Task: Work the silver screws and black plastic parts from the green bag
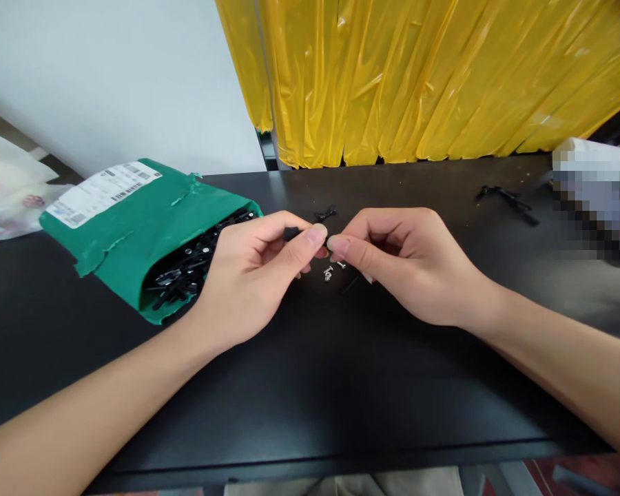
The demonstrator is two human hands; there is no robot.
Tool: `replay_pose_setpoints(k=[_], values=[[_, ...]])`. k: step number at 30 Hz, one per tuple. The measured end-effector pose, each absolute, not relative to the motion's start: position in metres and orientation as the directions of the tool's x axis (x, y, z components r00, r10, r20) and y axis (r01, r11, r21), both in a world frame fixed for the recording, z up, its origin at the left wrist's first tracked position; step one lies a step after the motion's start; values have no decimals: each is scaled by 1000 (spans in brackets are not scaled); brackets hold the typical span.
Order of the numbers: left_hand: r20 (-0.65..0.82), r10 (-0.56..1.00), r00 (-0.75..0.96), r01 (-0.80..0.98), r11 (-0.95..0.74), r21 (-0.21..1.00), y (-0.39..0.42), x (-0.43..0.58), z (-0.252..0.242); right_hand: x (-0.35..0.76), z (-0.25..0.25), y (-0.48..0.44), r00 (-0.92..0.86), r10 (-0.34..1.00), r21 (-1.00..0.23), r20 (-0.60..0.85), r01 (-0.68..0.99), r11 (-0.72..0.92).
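Note:
Between the thumb and fingers of my left hand is a small black plastic part, its far end poking out behind the thumb. My right hand pinches at the other end of that part, thumb tip close to the left thumb; what sits between those fingertips is mostly hidden. Just below the fingertips, a few small silver screws lie on the black table. Behind the hands rests a small black piece. To the left, a torn-open green mailer bag shows many black plastic parts in its mouth.
The black table runs to a front edge near my body. Several black pieces lie at the back right, beside a blurred-out item. Yellow plastic strips hang behind. A whitish plastic bag stands far left.

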State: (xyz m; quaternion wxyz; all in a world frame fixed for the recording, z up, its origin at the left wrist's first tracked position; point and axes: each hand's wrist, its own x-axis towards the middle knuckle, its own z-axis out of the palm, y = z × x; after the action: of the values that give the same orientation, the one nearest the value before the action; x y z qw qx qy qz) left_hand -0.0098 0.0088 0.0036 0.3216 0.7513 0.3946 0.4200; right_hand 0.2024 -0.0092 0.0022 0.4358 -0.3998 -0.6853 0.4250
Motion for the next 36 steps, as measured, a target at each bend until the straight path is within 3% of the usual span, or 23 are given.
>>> replay_pose_setpoints(k=[4, 7, 9, 14, 19, 25, 30, 36], values=[[350, 864, 361, 128, -418, 899, 9, -13, -3, 203, 3, -10, -286, 920, -932, 267, 165, 322], [286, 875, 391, -76, -279, 957, 10, -16, -7, 204, 4, -11, -277, 923, -930, 267, 179, 322], [257, 875, 411, -116, -229, 966, 10, -17, -8, 204, 4, -11, -278, 922, -931, 268, 172, 323], [347, 846, 405, -54, -357, 932, 8, -13, -8, 204, 4, -11, -303, 894, -911, 329, 149, 386], [437, 840, 321, 122, -494, 861, 7, -7, -3, 205, 1, -12, -333, 875, -898, 350, 145, 415], [489, 825, 283, 258, -557, 789, 7, -8, 0, 205, -5, -12, -398, 840, -872, 369, 165, 461], [467, 823, 324, 244, -549, 799, 10, -13, 3, 206, -7, -8, -412, 840, -891, 352, 127, 435], [407, 853, 328, 94, -458, 884, 7, -8, 1, 209, -6, -7, -363, 829, -854, 425, 143, 500]])
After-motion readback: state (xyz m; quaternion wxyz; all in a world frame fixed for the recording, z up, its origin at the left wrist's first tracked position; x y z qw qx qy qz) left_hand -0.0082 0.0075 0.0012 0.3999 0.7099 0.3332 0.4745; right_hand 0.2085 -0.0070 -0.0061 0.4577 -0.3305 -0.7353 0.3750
